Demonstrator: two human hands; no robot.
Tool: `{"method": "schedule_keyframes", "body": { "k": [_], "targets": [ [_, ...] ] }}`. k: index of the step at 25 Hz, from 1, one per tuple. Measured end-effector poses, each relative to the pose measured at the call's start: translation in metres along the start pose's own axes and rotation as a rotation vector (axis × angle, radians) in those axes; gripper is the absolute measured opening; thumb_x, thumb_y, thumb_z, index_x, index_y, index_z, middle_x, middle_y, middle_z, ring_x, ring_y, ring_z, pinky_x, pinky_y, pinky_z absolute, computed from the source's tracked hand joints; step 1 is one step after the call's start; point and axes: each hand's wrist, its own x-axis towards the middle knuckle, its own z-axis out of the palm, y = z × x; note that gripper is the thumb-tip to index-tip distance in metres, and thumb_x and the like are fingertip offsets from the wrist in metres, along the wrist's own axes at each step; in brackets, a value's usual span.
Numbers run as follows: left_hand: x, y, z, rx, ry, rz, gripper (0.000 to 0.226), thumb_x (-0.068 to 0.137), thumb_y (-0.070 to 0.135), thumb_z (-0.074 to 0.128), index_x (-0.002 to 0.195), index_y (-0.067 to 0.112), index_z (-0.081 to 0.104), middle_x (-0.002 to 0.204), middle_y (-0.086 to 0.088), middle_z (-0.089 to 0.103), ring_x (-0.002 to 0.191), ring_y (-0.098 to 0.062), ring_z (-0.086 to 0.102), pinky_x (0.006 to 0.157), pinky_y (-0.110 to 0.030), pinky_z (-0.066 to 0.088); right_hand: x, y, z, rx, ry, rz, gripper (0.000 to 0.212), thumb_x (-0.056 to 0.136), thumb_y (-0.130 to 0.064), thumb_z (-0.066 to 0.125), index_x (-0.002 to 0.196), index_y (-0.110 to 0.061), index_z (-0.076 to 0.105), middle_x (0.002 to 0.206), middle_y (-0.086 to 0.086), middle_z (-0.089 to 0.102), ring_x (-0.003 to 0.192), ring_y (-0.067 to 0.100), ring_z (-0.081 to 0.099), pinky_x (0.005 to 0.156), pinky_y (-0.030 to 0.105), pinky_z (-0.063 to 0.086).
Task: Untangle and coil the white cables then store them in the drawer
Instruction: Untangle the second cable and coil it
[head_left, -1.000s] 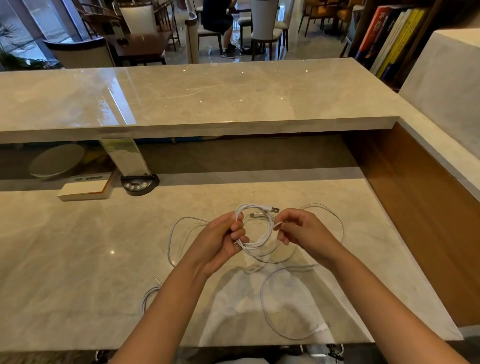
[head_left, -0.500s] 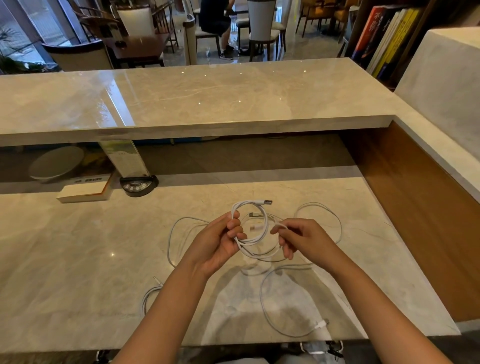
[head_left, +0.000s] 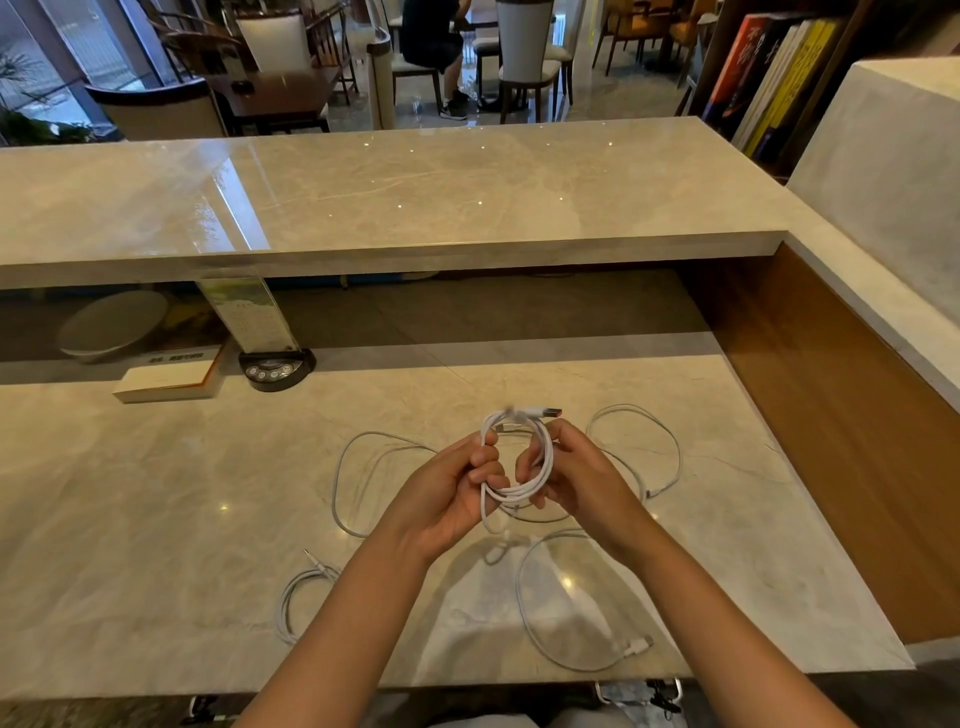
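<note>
**A:** How do you keep that coil tidy while you wind it?

**B:** My left hand (head_left: 457, 488) does the holding: fingers and thumb curled round the left side of the coil (head_left: 519, 457), pinching the loops together so none slips. My right hand (head_left: 576, 478) is curled round the right side, laying the cable in. I'd judge the trick is to keep every loop the same size, keep light tension, and let the plug (head_left: 545, 414) stick out at twelve o'clock so the end can be tucked later.

**A:** And where does everything sit?

**B:** The coil is up off the surface (head_left: 156, 519), right between my hands. From left to right: a small bundle (head_left: 296, 597) lies at about eight o'clock from my hands, a loose loop (head_left: 343, 483) at nine, a big loop with a connector (head_left: 571, 613) at five, and another loop (head_left: 670, 447) at three, all flat on the surface. Some strands pass beneath my hands; I can't tell which are crossed. No drawer is in view.
</note>
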Motion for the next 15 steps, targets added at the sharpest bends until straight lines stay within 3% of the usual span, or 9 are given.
{"method": "schedule_keyframes", "body": {
  "k": [3,6,8,10,13,15],
  "targets": [
    [0.003,-0.006,-0.002,0.002,0.036,0.005,0.011,0.087,0.004,0.043,0.08,0.005,0.052,0.049,0.002,0.042,0.039,-0.006,0.037,0.045,-0.018,0.043,-0.004,0.001,0.009,0.12,0.048,-0.068,0.037,0.074,-0.013,0.052,0.101,-0.035,0.04,0.075,0.006,0.057,0.069,0.02,0.055,0.074,0.037,0.047],
    [0.004,-0.007,-0.001,0.016,0.053,0.021,0.008,0.083,0.002,0.046,0.08,0.005,0.052,0.05,0.002,0.043,0.039,-0.006,0.037,0.045,-0.018,0.042,-0.004,0.003,0.015,-0.102,0.15,-0.22,0.05,0.084,0.003,0.056,0.105,-0.036,0.032,0.072,0.005,0.056,0.067,0.02,0.056,0.069,0.03,0.051],
    [0.004,-0.008,0.001,0.007,0.067,0.024,0.013,0.088,0.003,0.043,0.08,0.004,0.053,0.05,0.002,0.043,0.039,-0.006,0.037,0.045,-0.018,0.042,-0.004,0.002,0.015,-0.161,0.217,-0.292,0.04,0.09,-0.002,0.052,0.103,-0.037,0.038,0.067,0.002,0.058,0.063,0.019,0.058,0.065,0.031,0.051],
    [0.004,-0.007,0.002,-0.022,0.073,0.025,0.02,0.094,0.005,0.039,0.08,0.004,0.053,0.05,0.002,0.043,0.038,-0.007,0.037,0.049,-0.018,0.042,-0.005,0.0,0.011,-0.071,0.248,-0.29,0.033,0.088,-0.008,0.048,0.1,-0.039,0.047,0.069,0.001,0.063,0.066,0.019,0.062,0.066,0.033,0.053],
    [0.005,-0.004,0.003,-0.05,0.067,0.014,0.021,0.095,0.006,0.039,0.08,0.005,0.054,0.05,0.001,0.044,0.038,-0.007,0.038,0.062,-0.019,0.041,-0.008,-0.001,0.004,-0.047,0.204,-0.256,0.045,0.082,0.009,0.052,0.101,-0.032,0.053,0.08,-0.003,0.064,0.079,0.02,0.064,0.071,0.026,0.054],
    [0.004,-0.003,0.004,-0.048,0.079,0.016,0.022,0.096,0.007,0.038,0.08,0.005,0.053,0.049,0.001,0.044,0.038,-0.007,0.039,0.049,-0.017,0.044,-0.01,0.0,0.003,-0.223,0.142,-0.305,0.052,0.074,0.021,0.054,0.099,-0.025,0.061,0.087,-0.006,0.062,0.087,0.017,0.063,0.077,0.022,0.052]
  ]
}}
